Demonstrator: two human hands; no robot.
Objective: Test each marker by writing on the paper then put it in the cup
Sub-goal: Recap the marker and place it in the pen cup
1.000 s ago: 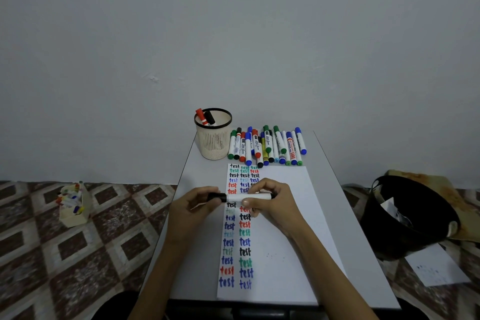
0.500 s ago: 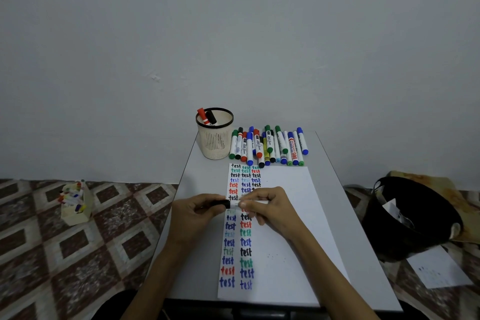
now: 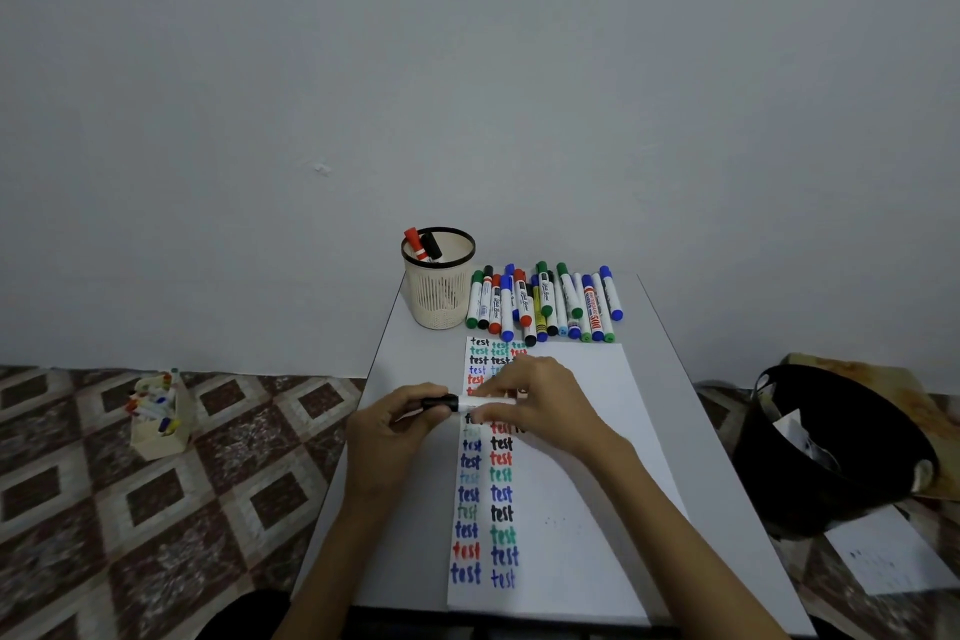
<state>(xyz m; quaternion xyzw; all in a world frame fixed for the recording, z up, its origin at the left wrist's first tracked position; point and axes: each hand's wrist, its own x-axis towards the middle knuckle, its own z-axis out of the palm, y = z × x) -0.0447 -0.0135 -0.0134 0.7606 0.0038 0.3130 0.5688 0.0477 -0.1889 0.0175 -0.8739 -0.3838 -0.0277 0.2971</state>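
A narrow grey table (image 3: 415,343) stands against a plain pale wall (image 3: 467,68) over a brown diamond-patterned tiled floor (image 3: 104,509). On the white paper sheet (image 3: 582,509), columns of coloured "test" words run near to far. Above it, the left hand (image 3: 387,424) pinches the black cap of a white-barrelled marker (image 3: 467,403) lying left-right, and the right hand (image 3: 540,403) is closed round its barrel. At the far end stand a cream mesh cup (image 3: 439,291) and a row of loose markers (image 3: 545,304). A black bucket (image 3: 831,452) sits on the floor, right
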